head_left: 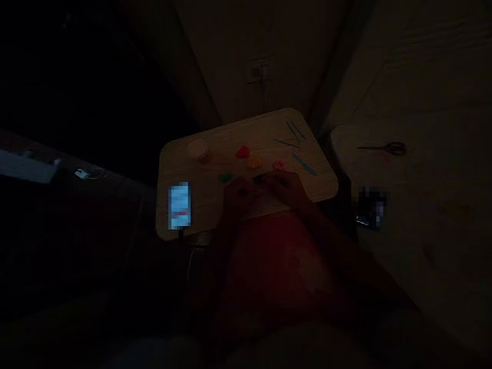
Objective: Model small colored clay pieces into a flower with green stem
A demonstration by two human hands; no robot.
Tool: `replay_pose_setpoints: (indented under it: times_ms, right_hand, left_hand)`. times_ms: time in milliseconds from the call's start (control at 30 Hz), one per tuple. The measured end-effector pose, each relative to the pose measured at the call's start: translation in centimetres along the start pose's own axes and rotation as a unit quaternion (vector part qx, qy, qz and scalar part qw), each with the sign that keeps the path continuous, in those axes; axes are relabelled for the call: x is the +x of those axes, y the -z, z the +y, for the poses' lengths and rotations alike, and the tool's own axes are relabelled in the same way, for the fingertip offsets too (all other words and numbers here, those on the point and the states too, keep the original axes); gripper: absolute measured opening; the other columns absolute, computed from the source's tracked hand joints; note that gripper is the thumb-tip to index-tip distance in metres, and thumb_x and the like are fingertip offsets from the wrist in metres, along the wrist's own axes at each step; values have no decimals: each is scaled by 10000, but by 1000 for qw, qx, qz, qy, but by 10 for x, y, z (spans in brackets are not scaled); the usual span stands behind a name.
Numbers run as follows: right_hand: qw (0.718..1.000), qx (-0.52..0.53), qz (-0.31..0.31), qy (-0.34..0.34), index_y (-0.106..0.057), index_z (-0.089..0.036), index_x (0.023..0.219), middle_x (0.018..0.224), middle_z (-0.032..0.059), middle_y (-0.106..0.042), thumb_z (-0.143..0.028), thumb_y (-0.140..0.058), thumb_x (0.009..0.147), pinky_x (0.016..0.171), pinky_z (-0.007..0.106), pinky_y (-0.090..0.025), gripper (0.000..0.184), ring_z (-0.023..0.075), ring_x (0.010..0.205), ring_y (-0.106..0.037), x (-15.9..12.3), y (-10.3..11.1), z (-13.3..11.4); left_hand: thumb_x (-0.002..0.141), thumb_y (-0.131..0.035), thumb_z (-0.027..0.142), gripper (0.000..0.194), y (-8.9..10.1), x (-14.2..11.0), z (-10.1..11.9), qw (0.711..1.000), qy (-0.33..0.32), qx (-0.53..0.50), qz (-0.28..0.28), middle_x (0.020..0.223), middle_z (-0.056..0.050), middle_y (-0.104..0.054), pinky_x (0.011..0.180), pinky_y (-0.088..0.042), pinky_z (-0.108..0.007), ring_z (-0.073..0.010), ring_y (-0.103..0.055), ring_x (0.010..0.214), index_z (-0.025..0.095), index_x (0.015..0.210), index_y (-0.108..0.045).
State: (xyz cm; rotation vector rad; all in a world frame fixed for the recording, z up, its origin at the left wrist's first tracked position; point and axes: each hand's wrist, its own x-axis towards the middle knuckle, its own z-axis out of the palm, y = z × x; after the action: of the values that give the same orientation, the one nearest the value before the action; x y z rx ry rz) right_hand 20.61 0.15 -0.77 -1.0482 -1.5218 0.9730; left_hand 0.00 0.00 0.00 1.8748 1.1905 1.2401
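The room is very dark. My left hand [237, 192] and my right hand [286, 185] meet over the near edge of a small wooden table [215, 148], fingers curled together around a small dark piece [258, 179] that I cannot make out. Small lumps of clay lie just beyond them: green [225, 178], red [242, 151], orange [254, 163] and pink [279, 165]. Several thin blue-green sticks [295, 131] lie at the table's far right.
A lit phone [179, 205] lies at the table's near left, a round tub [198, 150] behind it. Scissors [386, 148] rest on a pale surface to the right. A wall socket [258, 70] is behind the table.
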Motion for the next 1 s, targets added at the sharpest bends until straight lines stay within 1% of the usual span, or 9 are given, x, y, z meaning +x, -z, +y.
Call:
replay_pose_setpoints:
  times_ms: [133, 200, 267, 367, 467, 600, 767, 867, 1000]
  right_hand:
    - [1000, 3, -5, 1, -823, -197, 971, 920, 62, -818, -443, -657, 961, 720, 278, -551, 297, 180, 801, -733, 1, -1, -1]
    - [1000, 5, -4, -7, -823, -201, 975, 890, 59, -809, -471, -658, 959, 684, 276, -541, 316, 173, 754, -711, 1, -1, 0]
    - [1000, 10, -1, -14, -820, -203, 958, 864, 57, -800, -494, -669, 950, 646, 271, -527, 328, 167, 718, -691, 1, -2, 1]
    - [999, 25, 3, -27, -813, -201, 942, 798, 47, -781, -504, -689, 932, 600, 263, -506, 327, 160, 669, -668, 0, -2, 2]
    - [999, 33, 6, -35, -813, -198, 933, 746, 38, -766, -498, -707, 915, 587, 258, -496, 319, 154, 643, -658, 1, -2, 2]
    - [999, 29, 7, -28, -815, -202, 933, 762, 39, -774, -483, -704, 919, 587, 260, -492, 303, 156, 652, -660, 1, -3, 3]
    - [999, 31, 4, -28, -816, -205, 938, 788, 45, -781, -477, -702, 923, 619, 273, -512, 295, 166, 680, -678, 0, -2, 4]
    - [999, 28, 6, -33, -817, -201, 941, 771, 42, -773, -474, -695, 930, 613, 270, -504, 299, 164, 670, -671, 0, -2, 4]
    - [1000, 17, 5, -25, -818, -198, 940, 798, 47, -778, -464, -692, 934, 618, 272, -498, 295, 163, 678, -670, 1, -2, 2]
  left_hand:
    - [841, -797, 357, 325, -1, -1, -2, 998, 58, 6, -13, 644, 17, -594, 620, -409, -260, -128, -519, 632, 175, 624, -638]
    - [931, -685, 327, 272, 0, -2, -2, 997, 75, -3, -31, 659, 6, -634, 618, -428, -264, -139, -551, 632, 179, 707, -727]
    - [972, -616, 298, 269, 1, -3, -1, 997, 72, -12, -37, 707, -13, -692, 644, -469, -273, -154, -603, 661, 182, 804, -792]
    - [973, -625, 274, 221, 1, -3, -2, 998, 60, -20, -20, 852, -45, -783, 765, -550, -301, -186, -697, 784, 188, 940, -827]
    - [961, -645, 244, 198, -1, -2, -5, 998, 51, -38, -11, 1004, -63, -822, 897, -586, -335, -211, -748, 930, 199, 1019, -828]
    - [943, -647, 199, 216, -1, 0, -7, 997, 59, -47, 7, 1067, -68, -828, 971, -589, -357, -220, -760, 1008, 204, 1074, -819]
    - [930, -671, 220, 150, -1, 0, -4, 997, 60, -46, -5, 962, -55, -822, 900, -586, -326, -201, -755, 927, 200, 958, -817]
    - [889, -735, 269, 97, -1, -1, -3, 997, 59, -39, -13, 881, -40, -797, 815, -563, -298, -182, -722, 834, 196, 871, -796]
    - [809, -812, 329, 176, -1, -2, -3, 996, 86, -21, -9, 739, -5, -720, 666, -483, -263, -151, -620, 692, 183, 751, -734]
